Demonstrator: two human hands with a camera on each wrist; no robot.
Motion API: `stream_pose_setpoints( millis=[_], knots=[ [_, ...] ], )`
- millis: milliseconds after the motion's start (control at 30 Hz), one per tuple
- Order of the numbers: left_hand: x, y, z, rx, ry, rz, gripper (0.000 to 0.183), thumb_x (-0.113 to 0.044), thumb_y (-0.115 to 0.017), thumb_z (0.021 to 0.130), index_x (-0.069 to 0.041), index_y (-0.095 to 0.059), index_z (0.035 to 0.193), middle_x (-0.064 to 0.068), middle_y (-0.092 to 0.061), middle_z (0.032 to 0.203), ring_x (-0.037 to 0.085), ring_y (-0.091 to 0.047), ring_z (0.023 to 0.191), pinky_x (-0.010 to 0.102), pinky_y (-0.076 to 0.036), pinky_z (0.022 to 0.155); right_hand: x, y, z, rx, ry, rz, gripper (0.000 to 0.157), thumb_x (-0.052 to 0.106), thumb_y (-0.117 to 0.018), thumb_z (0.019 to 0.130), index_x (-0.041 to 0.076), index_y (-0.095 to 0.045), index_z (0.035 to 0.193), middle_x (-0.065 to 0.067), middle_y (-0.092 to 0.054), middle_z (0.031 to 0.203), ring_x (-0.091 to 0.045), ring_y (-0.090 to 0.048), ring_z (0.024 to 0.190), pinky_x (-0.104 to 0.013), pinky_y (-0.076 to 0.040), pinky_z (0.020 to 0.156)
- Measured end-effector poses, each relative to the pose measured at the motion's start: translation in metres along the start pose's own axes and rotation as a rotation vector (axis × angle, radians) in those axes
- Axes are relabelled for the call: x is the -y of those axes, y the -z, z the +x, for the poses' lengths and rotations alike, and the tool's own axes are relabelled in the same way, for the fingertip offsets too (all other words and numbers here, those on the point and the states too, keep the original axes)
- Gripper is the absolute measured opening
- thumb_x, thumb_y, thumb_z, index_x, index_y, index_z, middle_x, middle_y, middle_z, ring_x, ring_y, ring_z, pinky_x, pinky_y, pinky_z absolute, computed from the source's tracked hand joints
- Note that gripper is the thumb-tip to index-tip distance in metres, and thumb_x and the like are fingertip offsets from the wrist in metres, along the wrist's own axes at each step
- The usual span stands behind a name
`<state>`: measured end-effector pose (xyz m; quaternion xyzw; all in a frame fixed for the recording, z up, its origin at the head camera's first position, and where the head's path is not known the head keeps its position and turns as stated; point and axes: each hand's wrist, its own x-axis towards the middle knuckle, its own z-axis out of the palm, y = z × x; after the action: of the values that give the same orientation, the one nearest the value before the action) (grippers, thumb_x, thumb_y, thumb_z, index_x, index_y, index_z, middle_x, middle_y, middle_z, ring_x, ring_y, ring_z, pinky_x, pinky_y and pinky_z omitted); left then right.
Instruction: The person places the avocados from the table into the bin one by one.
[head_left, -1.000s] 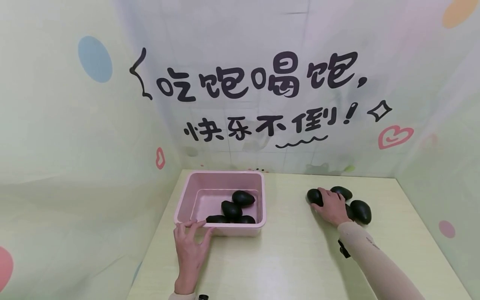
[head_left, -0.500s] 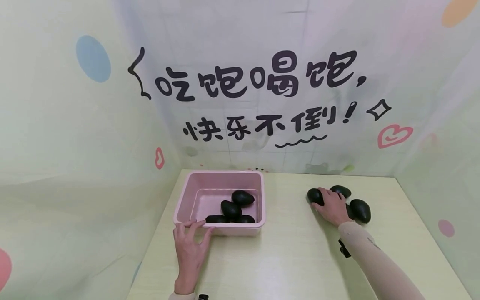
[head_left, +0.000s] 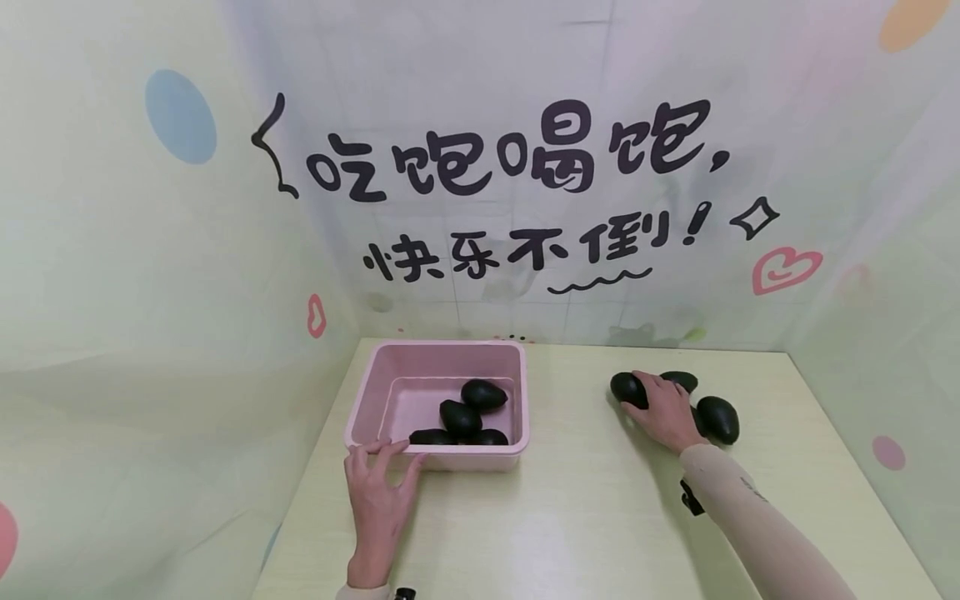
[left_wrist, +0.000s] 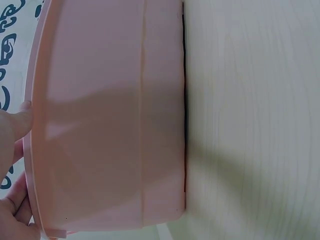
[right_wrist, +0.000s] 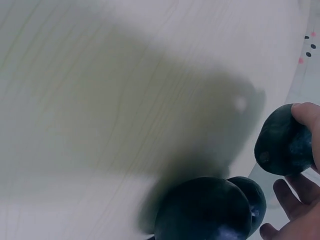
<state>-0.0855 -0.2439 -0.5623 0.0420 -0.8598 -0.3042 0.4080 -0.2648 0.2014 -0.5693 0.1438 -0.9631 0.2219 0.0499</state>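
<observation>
My left hand (head_left: 377, 496) holds the near rim of a pink plastic bin (head_left: 480, 461), its fingertips over the edge at the left corner. In the left wrist view the bin's outer wall (left_wrist: 100, 130) fills much of the picture, with thumb and fingers at the rim. Several dark avocados (head_left: 461, 418) lie inside, towards the right. At the right of the table, my right hand (head_left: 667, 417) grips an avocado (head_left: 627, 389) between thumb and fingers. Its blunt end (right_wrist: 277, 145) shows in the right wrist view. More avocados (head_left: 718, 419) sit beside and partly behind the hand.
The pale wooden table (head_left: 570, 500) meets a printed cloth backdrop (head_left: 480, 67) at the back, and cloth sides rise left and right. Bare tabletop lies between the bin and the avocado group. In the right wrist view two avocados (right_wrist: 200, 210) overlap below the held one.
Both hands keep nearly the same place and hold. The head view has shifted very slightly; the held avocado shows a little farther up and left.
</observation>
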Motion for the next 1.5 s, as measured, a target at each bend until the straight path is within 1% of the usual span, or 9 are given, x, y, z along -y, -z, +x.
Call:
stream_pose_setpoints(
  millis=[233,367,467,633,767,1000,1133,1400,1500],
  knots=[
    [0.000,0.000,0.001,-0.018,-0.021,-0.006,0.033,-0.012,-0.097,0.071,-0.005,-0.078,0.097,0.024,-0.064,0.106,0.041,-0.052,0.099,0.047,-0.038,0.089,0.002,0.003,0.001,-0.002,0.008,0.059,0.068,0.029,-0.075,0.099,-0.004,-0.050,0.152,-0.033,-0.057,0.149,-0.055,-0.051,0.138,-0.072,-0.032,0.117],
    [0.000,0.000,0.000,-0.025,-0.027,-0.017,0.033,-0.012,-0.097,0.071,-0.006,-0.078,0.097,0.023,-0.064,0.106,0.041,-0.052,0.099,0.047,-0.038,0.089,0.007,0.006,0.002,-0.022,0.040,0.081,0.067,0.029,-0.077,0.098,-0.005,-0.052,0.150,-0.033,-0.059,0.147,-0.054,-0.055,0.135,-0.070,-0.039,0.114],
    [0.000,0.000,0.001,-0.026,-0.031,-0.020,0.033,-0.012,-0.098,0.070,-0.006,-0.078,0.097,0.022,-0.064,0.106,0.041,-0.052,0.099,0.047,-0.037,0.089,0.012,0.008,0.003,-0.033,0.069,0.078,0.066,0.028,-0.078,0.097,-0.005,-0.053,0.149,-0.032,-0.061,0.145,-0.053,-0.058,0.134,-0.068,-0.043,0.112],
    [0.000,0.001,0.001,-0.024,-0.029,-0.017,0.033,-0.012,-0.098,0.071,-0.007,-0.079,0.097,0.022,-0.064,0.107,0.041,-0.052,0.100,0.046,-0.038,0.089,0.021,0.011,0.004,-0.049,0.118,0.064,0.067,0.029,-0.080,0.096,-0.006,-0.055,0.147,-0.031,-0.063,0.143,-0.051,-0.060,0.131,-0.065,-0.047,0.110],
    [0.000,0.001,0.001,-0.022,-0.026,-0.014,0.033,-0.013,-0.097,0.071,-0.007,-0.078,0.098,0.022,-0.064,0.107,0.041,-0.053,0.100,0.047,-0.038,0.089,0.026,0.012,0.006,-0.052,0.131,0.061,0.069,0.030,-0.081,0.095,-0.005,-0.055,0.148,-0.030,-0.063,0.145,-0.050,-0.060,0.133,-0.065,-0.047,0.111],
    [0.001,0.001,0.001,0.001,-0.011,-0.012,0.034,-0.015,-0.097,0.072,-0.005,-0.078,0.099,0.023,-0.063,0.108,0.042,-0.052,0.102,0.045,-0.037,0.090,0.032,0.015,0.005,-0.029,0.117,0.080,0.071,0.034,-0.079,0.096,-0.002,-0.053,0.151,-0.029,-0.060,0.149,-0.050,-0.057,0.137,-0.066,-0.045,0.113],
    [0.001,0.001,0.001,0.013,0.000,-0.010,0.034,-0.015,-0.096,0.073,-0.005,-0.078,0.100,0.023,-0.063,0.109,0.042,-0.051,0.103,0.047,-0.038,0.091,0.035,0.017,0.005,-0.040,0.136,0.089,0.071,0.033,-0.080,0.096,-0.002,-0.054,0.151,-0.028,-0.061,0.148,-0.049,-0.058,0.136,-0.065,-0.045,0.113],
    [-0.001,0.001,0.001,-0.017,-0.028,-0.016,0.033,-0.013,-0.097,0.072,-0.006,-0.078,0.098,0.024,-0.064,0.107,0.043,-0.052,0.100,0.049,-0.038,0.091,0.044,0.023,0.005,-0.066,0.187,0.103,0.069,0.031,-0.082,0.094,-0.003,-0.056,0.148,-0.028,-0.063,0.145,-0.048,-0.060,0.135,-0.064,-0.046,0.112],
    [-0.001,0.001,0.001,-0.020,-0.029,-0.022,0.032,-0.012,-0.097,0.072,-0.006,-0.078,0.098,0.023,-0.064,0.107,0.042,-0.053,0.100,0.049,-0.038,0.090,0.048,0.025,0.004,-0.072,0.203,0.108,0.068,0.031,-0.082,0.094,-0.003,-0.056,0.148,-0.028,-0.064,0.145,-0.048,-0.060,0.134,-0.064,-0.046,0.112]
  ],
)
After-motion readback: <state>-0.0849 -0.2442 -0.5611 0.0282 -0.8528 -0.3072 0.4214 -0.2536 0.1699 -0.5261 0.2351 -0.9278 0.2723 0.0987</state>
